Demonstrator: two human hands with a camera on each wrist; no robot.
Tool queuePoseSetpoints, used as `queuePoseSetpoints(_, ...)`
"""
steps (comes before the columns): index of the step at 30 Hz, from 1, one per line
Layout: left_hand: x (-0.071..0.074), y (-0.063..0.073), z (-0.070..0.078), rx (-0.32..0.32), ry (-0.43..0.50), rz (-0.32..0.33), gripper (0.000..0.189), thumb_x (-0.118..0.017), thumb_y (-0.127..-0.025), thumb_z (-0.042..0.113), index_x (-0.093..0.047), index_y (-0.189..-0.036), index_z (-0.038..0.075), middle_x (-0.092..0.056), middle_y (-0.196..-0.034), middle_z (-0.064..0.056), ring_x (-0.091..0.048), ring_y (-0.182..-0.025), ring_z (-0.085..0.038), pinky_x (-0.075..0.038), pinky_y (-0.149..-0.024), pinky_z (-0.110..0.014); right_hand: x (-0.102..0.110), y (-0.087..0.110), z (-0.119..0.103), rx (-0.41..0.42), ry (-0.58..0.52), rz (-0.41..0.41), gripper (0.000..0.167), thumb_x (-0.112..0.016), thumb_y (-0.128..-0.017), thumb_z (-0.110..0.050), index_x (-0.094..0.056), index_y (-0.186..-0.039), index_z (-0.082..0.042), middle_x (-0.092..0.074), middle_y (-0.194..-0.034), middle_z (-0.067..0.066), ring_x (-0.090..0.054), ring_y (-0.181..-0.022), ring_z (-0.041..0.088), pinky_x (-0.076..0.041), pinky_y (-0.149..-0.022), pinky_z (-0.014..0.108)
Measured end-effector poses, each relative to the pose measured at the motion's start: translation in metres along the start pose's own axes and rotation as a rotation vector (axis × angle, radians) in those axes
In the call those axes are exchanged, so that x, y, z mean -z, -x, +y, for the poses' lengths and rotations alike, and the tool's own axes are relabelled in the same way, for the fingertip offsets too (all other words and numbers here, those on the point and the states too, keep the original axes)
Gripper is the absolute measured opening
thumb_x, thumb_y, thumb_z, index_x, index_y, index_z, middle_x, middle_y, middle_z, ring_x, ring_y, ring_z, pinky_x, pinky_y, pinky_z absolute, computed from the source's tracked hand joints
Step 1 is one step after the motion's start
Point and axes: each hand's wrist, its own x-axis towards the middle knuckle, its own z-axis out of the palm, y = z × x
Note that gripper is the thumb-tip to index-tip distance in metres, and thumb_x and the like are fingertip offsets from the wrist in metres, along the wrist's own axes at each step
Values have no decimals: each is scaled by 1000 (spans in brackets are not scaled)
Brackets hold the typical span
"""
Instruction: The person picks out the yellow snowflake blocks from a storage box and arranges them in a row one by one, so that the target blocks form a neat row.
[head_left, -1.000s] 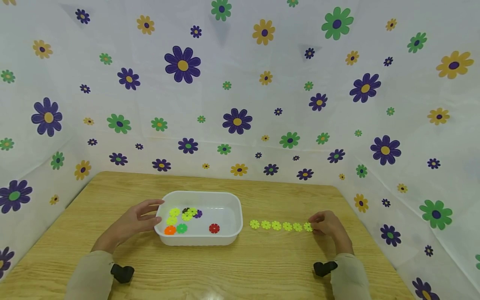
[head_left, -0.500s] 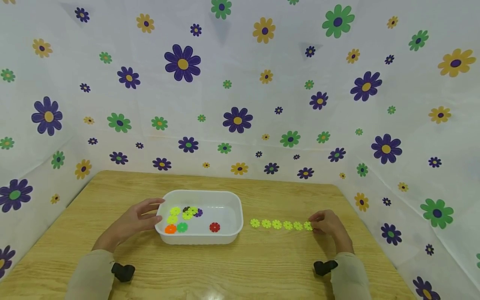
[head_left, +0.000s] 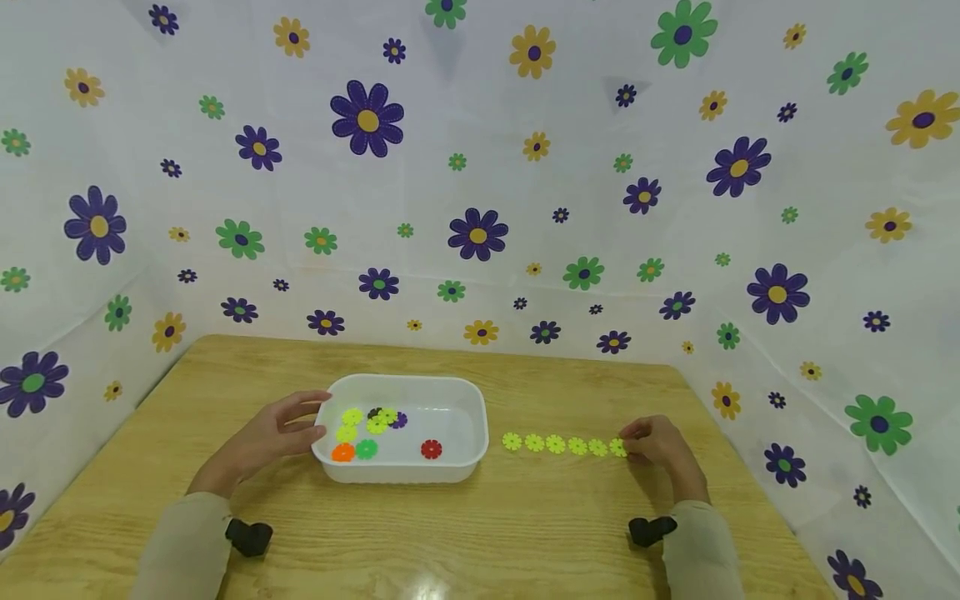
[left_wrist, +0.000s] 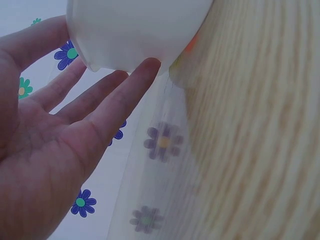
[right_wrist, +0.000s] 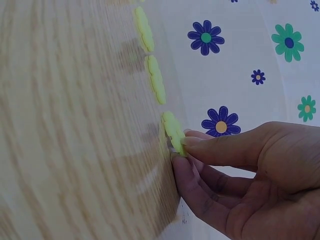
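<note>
My right hand (head_left: 658,443) pinches the edge of a yellow snowflake disc (right_wrist: 173,131) at the right end of a row of several yellow discs (head_left: 555,444) on the table. In the right wrist view that disc is slightly tilted, its near edge between thumb and fingers. My left hand (head_left: 273,431) is at the left end of a white plastic tub (head_left: 408,473). Its fairly straight fingers (left_wrist: 117,100) touch the tub's outer wall in the left wrist view. Inside the tub lie yellow discs (head_left: 352,417), an orange disc (head_left: 343,452), a green disc (head_left: 366,449), a red disc (head_left: 431,449) and dark, partly covered ones.
The wooden table (head_left: 420,533) runs back to a white sheet (head_left: 420,183) printed with flowers, which also hangs at both sides. Black wrist cameras (head_left: 250,537) sit at both sleeves. The tub stands left of the row of discs, with a gap between them.
The head view has tilted down slightly, so everything sits a little higher in it. Both hands, the tub and the row of discs keep their places.
</note>
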Motion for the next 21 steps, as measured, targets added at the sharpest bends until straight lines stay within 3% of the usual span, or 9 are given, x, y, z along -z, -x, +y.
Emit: queuePoseSetpoints(21, 2, 0, 2, 30, 2, -3, 68, -66, -101, 31, -35, -159, 12, -28, -167, -25, -37, -147, -54, -55, -107, -53, 0, -2, 0, -13, 14, 1, 17, -65, -95, 0, -68, -109, 9, -70, -106, 24, -69, -81, 17, -63, -74, 32)
